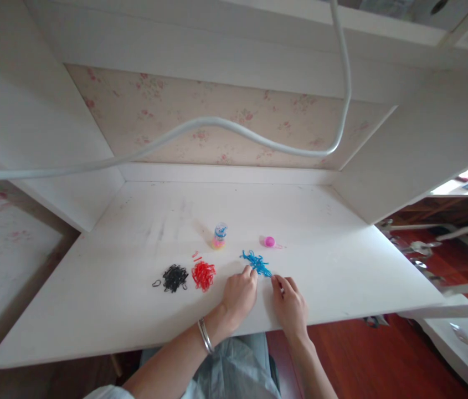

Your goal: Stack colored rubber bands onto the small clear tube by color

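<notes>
A loose pile of blue rubber bands [257, 262] lies on the white tabletop in front of me. At the pile's near left side, my left hand [240, 290] is closed, its fingertips drawn together against the bands. My right hand [290, 303] pinches thumb and finger together at the pile's right edge. What either hand's fingertips hold is too small to make out. Left of my left hand sit a pile of red rubber bands [203, 276] and a pile of black rubber bands [175, 278]. Behind them stands a small clear jar [220, 235] with blue and pink contents.
A round pink cap [269, 241] rests beyond the blue pile. A white cable [217, 122] crosses above the desk [126, 310], in front of the flowered back wall. White side panels [416, 133] enclose the desk on the left and right.
</notes>
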A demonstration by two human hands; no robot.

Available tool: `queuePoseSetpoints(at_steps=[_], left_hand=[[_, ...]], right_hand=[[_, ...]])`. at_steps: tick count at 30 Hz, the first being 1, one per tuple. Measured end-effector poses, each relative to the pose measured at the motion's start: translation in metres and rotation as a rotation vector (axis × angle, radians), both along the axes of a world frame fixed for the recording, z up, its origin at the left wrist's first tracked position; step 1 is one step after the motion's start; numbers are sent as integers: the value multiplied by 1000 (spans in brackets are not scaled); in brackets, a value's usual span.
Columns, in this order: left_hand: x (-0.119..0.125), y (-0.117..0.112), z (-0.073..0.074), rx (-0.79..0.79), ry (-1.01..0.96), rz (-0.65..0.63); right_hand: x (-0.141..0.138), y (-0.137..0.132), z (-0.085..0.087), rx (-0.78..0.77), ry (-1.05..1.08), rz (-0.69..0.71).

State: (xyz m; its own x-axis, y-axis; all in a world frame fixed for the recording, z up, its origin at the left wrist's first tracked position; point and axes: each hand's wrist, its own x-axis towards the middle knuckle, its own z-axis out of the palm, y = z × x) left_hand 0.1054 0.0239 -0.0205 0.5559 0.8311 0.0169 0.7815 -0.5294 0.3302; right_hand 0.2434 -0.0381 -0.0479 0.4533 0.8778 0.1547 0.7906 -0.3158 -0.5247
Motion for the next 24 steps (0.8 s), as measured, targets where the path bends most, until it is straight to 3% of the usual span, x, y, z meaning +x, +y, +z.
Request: queuePoseSetpoints(at_steps=[4,8,12,15,19,24], left_hand=[[-7,0,5,32,-47,52],[-25,7,16,70,-255,86],[-52,24,35,147,-557,117],[-70,39,55,239,-671,193],[-81,58,73,347,-661,298],[-79,74,69,356,-548,313]], right_hand=[[1,2,-1,-7,-13,-19],[2,1,-2,-11,6,-22],[3,-1,-2,35,44,-30],[2,-1,-1,76,58,-67],[4,0,0,121,61,-123],[6,-1,2,144,78,-154]])
